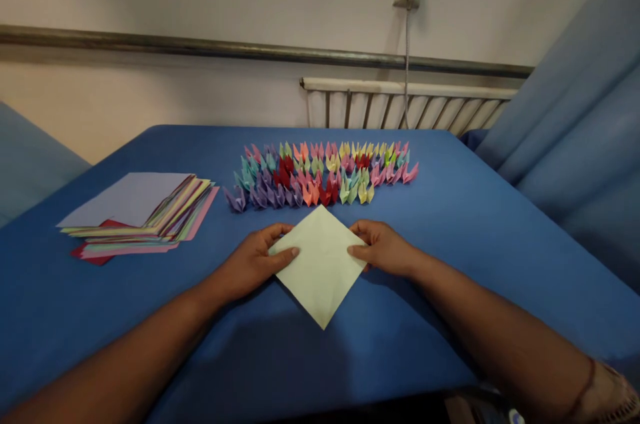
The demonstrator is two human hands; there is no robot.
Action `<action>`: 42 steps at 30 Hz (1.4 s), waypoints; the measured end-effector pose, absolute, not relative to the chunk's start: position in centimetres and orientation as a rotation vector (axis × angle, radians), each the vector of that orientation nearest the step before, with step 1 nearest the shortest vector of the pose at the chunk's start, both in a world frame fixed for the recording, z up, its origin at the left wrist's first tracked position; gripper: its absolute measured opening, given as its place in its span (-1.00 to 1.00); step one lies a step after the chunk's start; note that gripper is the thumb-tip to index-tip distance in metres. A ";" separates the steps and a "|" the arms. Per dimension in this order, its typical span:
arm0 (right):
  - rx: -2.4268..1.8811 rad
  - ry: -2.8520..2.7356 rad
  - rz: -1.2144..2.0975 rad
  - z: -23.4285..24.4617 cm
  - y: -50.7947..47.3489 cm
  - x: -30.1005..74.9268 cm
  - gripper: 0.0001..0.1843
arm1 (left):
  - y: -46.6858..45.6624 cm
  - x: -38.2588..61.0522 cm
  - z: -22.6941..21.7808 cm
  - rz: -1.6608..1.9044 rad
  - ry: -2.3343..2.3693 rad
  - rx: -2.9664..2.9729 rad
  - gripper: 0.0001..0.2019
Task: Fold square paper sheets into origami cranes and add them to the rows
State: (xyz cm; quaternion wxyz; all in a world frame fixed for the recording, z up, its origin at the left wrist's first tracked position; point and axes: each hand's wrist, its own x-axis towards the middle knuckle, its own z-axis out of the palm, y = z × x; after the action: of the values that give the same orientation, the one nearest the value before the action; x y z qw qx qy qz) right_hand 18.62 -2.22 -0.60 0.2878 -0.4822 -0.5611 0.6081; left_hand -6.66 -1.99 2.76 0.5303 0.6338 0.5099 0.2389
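A pale green square of paper (320, 264) lies corner-on like a diamond on the blue table (475, 231). My left hand (255, 261) pinches its left corner, thumb on top. My right hand (383, 247) pinches its right corner the same way. Just beyond the sheet stand several rows of small folded paper cranes (320, 174) in many colours.
A fanned stack of coloured paper sheets (143, 214), lilac on top, lies at the left of the table. Behind the table are a wall rail, a white radiator (405, 104) and a plugged-in cable. Blue fabric hangs at the right.
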 end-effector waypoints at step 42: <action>-1.088 -2.412 0.969 1.0 -1.7 21.4 -0.38 | -0.5 -5.3 0.6 0.418 0.856 2.641 -0.61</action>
State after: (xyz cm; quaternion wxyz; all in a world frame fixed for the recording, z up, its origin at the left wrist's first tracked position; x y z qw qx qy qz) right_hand 21.43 -1.74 1.03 0.1609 -0.3812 -0.8447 0.3395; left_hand -5.30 -0.53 0.57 0.1660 0.9276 0.3007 0.1468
